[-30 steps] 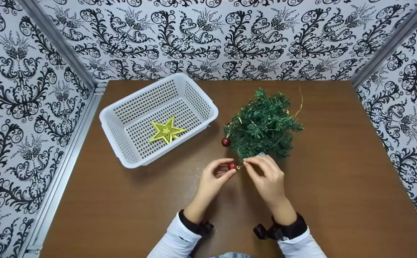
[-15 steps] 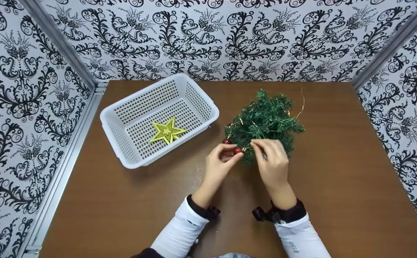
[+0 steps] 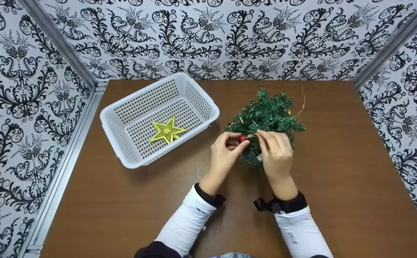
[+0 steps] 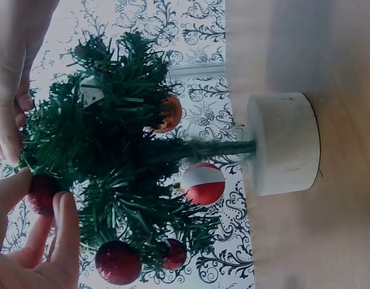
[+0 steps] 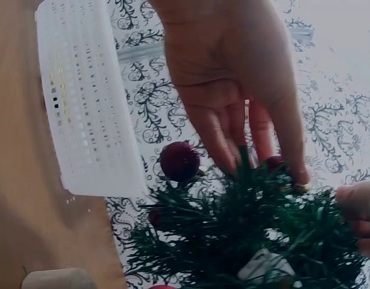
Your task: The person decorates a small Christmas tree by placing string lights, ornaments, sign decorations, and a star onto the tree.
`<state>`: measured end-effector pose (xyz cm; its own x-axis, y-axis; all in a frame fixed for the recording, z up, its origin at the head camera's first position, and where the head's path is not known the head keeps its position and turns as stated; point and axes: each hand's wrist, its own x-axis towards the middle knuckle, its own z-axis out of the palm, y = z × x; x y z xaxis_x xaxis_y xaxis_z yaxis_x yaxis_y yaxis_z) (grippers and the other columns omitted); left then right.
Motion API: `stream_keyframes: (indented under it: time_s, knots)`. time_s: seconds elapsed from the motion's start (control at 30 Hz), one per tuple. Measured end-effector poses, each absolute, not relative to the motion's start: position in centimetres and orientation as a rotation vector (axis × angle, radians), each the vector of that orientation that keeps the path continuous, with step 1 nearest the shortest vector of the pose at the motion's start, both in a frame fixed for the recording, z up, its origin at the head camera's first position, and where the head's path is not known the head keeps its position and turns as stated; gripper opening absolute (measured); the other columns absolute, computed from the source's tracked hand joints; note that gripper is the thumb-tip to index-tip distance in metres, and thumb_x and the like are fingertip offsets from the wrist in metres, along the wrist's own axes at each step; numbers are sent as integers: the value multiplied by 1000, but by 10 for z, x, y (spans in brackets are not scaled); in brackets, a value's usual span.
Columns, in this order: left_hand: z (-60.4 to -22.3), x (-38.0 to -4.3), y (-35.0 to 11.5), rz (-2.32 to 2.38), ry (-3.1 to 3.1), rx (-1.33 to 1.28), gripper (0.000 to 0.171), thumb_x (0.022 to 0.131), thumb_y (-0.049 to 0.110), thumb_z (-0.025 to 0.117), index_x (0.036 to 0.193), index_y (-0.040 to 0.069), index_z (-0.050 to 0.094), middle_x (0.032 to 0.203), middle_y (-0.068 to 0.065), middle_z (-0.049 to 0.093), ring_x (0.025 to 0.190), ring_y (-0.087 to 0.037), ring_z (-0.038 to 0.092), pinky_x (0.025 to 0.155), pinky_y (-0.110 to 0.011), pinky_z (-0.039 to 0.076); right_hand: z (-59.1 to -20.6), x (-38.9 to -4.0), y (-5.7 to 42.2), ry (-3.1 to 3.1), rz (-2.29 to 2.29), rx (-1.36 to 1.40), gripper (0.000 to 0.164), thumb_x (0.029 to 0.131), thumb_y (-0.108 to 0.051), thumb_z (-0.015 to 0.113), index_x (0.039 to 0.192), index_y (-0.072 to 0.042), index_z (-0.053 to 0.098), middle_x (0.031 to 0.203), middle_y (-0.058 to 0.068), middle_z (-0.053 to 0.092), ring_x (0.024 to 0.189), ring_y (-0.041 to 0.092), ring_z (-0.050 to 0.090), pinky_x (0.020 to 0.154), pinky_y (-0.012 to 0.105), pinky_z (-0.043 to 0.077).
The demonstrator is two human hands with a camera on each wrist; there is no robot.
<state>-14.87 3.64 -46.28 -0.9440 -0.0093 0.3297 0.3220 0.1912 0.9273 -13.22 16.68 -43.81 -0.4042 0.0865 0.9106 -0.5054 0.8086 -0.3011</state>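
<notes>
In the head view my left hand (image 3: 222, 154) pinches a red bauble (image 3: 242, 138) between thumb and fingertips, at the near left side of a small green Christmas tree (image 3: 265, 114). Just right of it, my right hand (image 3: 277, 154) pinches the bauble's thin gold cord by its fingertips. The left wrist view has the left hand (image 4: 37, 247) on the dark red bauble (image 4: 43, 194), against the branches. Other ornaments hang on the tree: a larger dark red bauble (image 4: 118, 262), a red-and-white one (image 4: 203, 183) and an orange one (image 4: 167, 113).
A white perforated basket (image 3: 122, 157) stands left of the tree, with a yellow star (image 3: 167, 131) inside. The tree's round pale base (image 4: 284, 144) rests on the brown table (image 3: 344, 179). A gold wire (image 3: 303, 100) sticks out at the tree's far right. Patterned walls surround the table.
Both hands have moved forward and slightly right, carrying the red bauble from in front of the tree up to its branches. The tree and basket stay in place.
</notes>
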Motion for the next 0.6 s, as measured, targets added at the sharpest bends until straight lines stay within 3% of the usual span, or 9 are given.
stream_keyframes:
  time_s: [0.2,0.6]
  knots:
    - [-467,-151,40,-1859,-2089,-311,33,73,28,72,94,5,62,87,-7,60,71,-13,60,63,-20,53,-437,-137,163,-1793,673,279,10,72,-2,72,82,-4,71,72,8,64,64,24,54,64,30,45]
    - [-469,-158,45,-1648,-2257,-386,33,73,31,71,93,6,62,83,-4,58,69,-7,58,60,-12,49,-441,-137,165,-1829,489,167,8,75,-15,72,81,-10,72,70,8,59,62,25,52,56,37,36]
